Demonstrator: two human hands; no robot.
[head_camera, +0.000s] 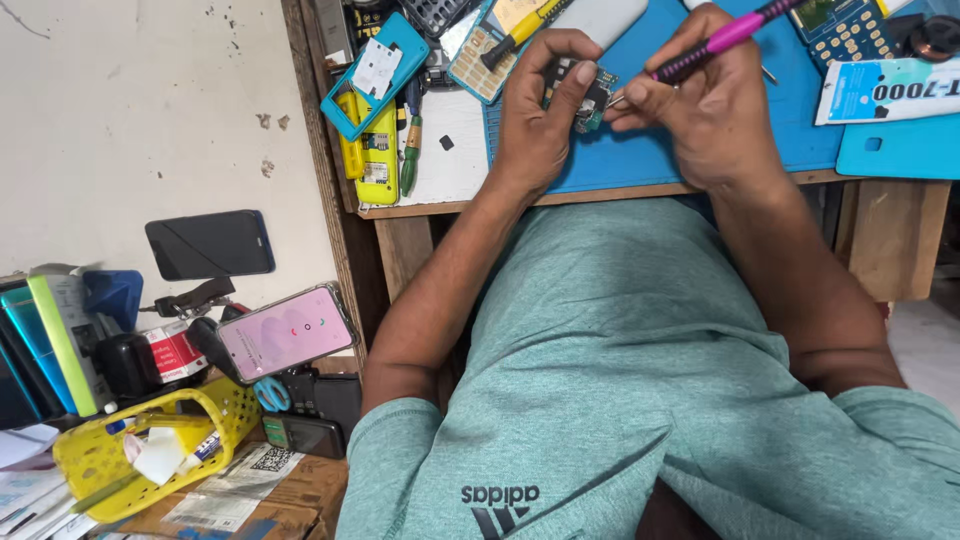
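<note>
The left hand (537, 110) is closed around a small circuit board (583, 95), pinning it on the blue mat (640, 160) near the front edge of the worktop (450, 180). The right hand (715, 110) grips a pink-and-purple screwdriver (715, 42) (its tip is hidden behind the fingers), held just beside the board. A yellow phone (372, 150) lies to the left; a lit phone (288, 331) sits lower down.
</note>
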